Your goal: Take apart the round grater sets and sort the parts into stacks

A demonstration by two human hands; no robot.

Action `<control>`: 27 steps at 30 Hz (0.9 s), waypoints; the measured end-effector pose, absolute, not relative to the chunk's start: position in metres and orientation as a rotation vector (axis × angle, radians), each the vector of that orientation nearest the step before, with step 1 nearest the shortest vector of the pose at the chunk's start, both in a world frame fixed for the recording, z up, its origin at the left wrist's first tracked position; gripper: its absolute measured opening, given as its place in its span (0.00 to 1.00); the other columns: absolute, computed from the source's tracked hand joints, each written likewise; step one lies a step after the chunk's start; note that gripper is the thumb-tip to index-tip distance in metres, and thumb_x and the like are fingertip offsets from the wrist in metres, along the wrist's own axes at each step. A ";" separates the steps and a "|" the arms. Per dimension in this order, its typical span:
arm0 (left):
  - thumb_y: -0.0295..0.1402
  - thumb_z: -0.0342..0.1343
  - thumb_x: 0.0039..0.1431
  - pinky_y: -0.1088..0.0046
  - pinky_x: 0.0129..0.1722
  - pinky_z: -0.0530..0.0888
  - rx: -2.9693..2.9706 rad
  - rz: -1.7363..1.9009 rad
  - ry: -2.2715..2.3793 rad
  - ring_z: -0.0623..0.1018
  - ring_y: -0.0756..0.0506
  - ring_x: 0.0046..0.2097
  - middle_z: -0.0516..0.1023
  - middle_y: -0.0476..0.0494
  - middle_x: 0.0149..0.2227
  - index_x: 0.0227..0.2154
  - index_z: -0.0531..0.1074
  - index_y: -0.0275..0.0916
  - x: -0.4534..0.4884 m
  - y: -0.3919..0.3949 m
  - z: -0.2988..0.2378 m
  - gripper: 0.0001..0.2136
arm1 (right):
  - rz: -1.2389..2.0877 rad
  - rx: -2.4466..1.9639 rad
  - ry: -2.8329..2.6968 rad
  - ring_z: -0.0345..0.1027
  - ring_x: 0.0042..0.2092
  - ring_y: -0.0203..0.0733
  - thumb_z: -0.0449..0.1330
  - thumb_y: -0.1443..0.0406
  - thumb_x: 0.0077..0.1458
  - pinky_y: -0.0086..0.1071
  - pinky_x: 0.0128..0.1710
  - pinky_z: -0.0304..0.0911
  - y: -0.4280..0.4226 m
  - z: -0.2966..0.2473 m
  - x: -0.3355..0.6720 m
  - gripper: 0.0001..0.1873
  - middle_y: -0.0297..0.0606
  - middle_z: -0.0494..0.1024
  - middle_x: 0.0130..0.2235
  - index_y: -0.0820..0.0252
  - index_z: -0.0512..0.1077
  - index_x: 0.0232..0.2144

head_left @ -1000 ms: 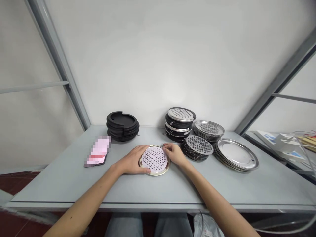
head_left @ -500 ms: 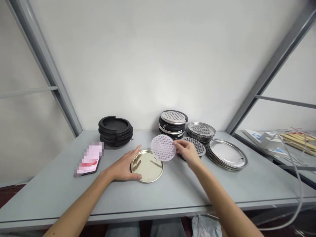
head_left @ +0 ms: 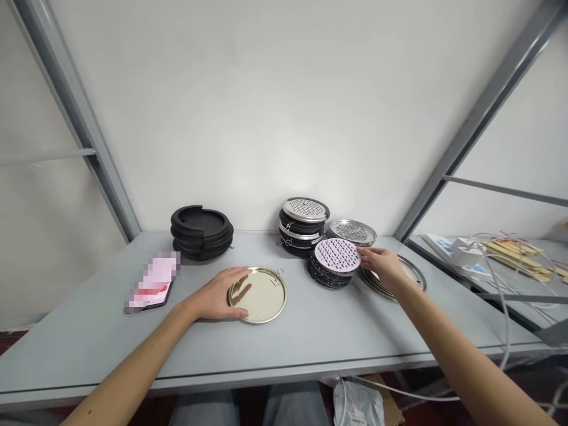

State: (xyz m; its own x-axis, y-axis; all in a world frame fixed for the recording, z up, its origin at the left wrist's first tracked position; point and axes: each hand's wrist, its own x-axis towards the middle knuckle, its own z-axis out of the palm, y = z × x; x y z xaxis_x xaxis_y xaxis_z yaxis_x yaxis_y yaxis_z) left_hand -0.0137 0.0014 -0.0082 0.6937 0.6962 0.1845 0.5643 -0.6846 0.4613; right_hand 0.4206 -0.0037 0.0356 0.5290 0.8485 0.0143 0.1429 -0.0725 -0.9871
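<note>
A shiny gold-toned round metal lid (head_left: pixel 262 300) lies flat on the table. My left hand (head_left: pixel 222 294) grips its left rim, thumb at the front and fingers along the back. Pinched by its right edge in my right hand (head_left: pixel 380 260) is a lilac disc with many small holes (head_left: pixel 338 256). That disc is over a stack of black perforated discs (head_left: pixel 329 279); whether it touches them I cannot tell. A small metal ring (head_left: pixel 280 271) lies just beyond the lid. Behind my right hand is a stack of silver lids (head_left: pixel 415 273), partly hidden.
Black round rings (head_left: pixel 202 239) are piled at the back left, near a phone (head_left: pixel 155 281). At the back centre stands a stack of black rings and silver perforated plates (head_left: pixel 306 210), beside silver perforated discs (head_left: pixel 352 231). Cables and yellow strips (head_left: pixel 515 257) lie on a shelf at right.
My right hand has carried the lilac disc rightwards, from above the metal lid to over the black disc stack. My left hand stays at the lid's rim. The view has shifted slightly.
</note>
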 end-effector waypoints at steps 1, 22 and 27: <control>0.49 0.66 0.45 0.54 0.63 0.59 2.534 0.491 0.987 0.59 0.33 0.65 0.58 0.36 0.65 0.64 0.54 0.42 -0.014 0.002 -0.009 0.45 | 0.642 -1.623 -0.926 0.74 0.31 0.45 0.65 0.64 0.44 0.37 0.33 0.71 -0.003 0.035 0.420 0.10 0.46 0.80 0.29 0.67 0.78 0.27; 0.66 0.50 0.49 0.54 0.63 0.58 2.324 0.841 0.864 0.61 0.31 0.63 0.57 0.32 0.65 0.66 0.48 0.37 -0.019 0.002 -0.002 0.49 | -0.249 -0.824 -2.296 0.74 0.47 0.42 0.51 0.70 0.63 0.39 0.45 0.66 -0.076 0.005 0.263 0.15 0.38 0.81 0.43 0.52 0.74 0.45; 0.57 0.41 0.63 0.55 0.62 0.58 2.360 0.800 0.882 0.64 0.36 0.61 0.59 0.35 0.64 0.67 0.45 0.42 -0.013 -0.002 -0.002 0.35 | -0.590 -1.145 -1.920 0.76 0.46 0.47 0.59 0.66 0.58 0.45 0.49 0.68 -0.108 0.012 0.373 0.12 0.38 0.81 0.42 0.48 0.76 0.43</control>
